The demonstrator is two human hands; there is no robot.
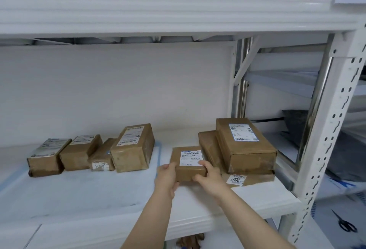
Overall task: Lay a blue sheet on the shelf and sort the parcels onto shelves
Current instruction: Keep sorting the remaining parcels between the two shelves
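Note:
A small brown parcel with a white label lies on the white shelf, just right of the pale blue sheet. My left hand grips its left front corner and my right hand grips its right front corner, thumb on top. On the sheet a row of several brown parcels stands, the tallest nearest my hands. To the right a large parcel is stacked on flatter ones.
The shelf above carries big cardboard boxes and hangs low overhead. A white perforated upright bounds the shelf on the right. Beyond it lie grey bags and black scissors lower down.

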